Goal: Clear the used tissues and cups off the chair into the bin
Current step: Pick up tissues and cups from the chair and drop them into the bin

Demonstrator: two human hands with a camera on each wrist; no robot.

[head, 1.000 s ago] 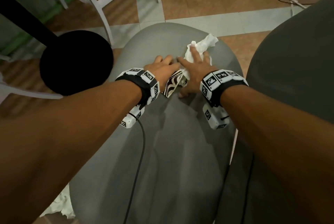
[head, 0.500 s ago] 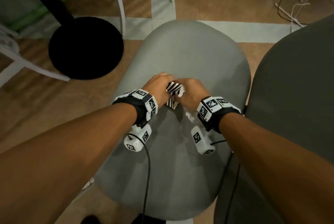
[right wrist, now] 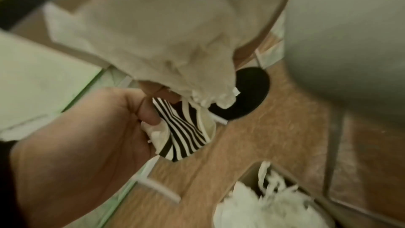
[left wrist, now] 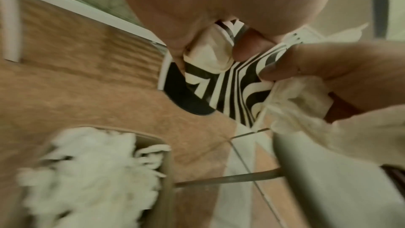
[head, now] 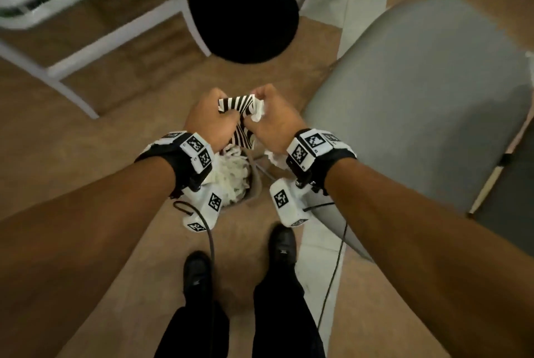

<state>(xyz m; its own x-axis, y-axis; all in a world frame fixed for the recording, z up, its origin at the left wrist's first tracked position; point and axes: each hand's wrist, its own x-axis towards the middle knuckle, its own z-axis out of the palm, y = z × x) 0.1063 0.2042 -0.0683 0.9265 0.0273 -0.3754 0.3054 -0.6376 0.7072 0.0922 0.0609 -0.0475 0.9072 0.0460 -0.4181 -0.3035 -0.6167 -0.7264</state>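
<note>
A crushed black-and-white striped paper cup (head: 238, 107) hangs between both hands above the floor. My left hand (head: 212, 110) grips its left side, with fingers curled round it (left wrist: 230, 89). My right hand (head: 270, 110) pinches the cup's right edge and holds a crumpled white tissue (head: 257, 115) in its palm; the tissue (right wrist: 164, 41) fills the top of the right wrist view. The beige bin (head: 256, 184), piled with white tissues (head: 231, 178), stands right under my wrists. The grey chair seat (head: 419, 97) lies to the right and shows nothing on it.
A black round table base (head: 244, 8) sits on the floor ahead of my hands. A white chair frame (head: 72, 68) stands at the left. My two black shoes (head: 283, 245) are just behind the bin, and wrist cables hang down beside them.
Both hands lifted the striped cup and the tissue off the grey seat and carried them left and down, so they are now over the bin. The seat has shifted to the right of view.
</note>
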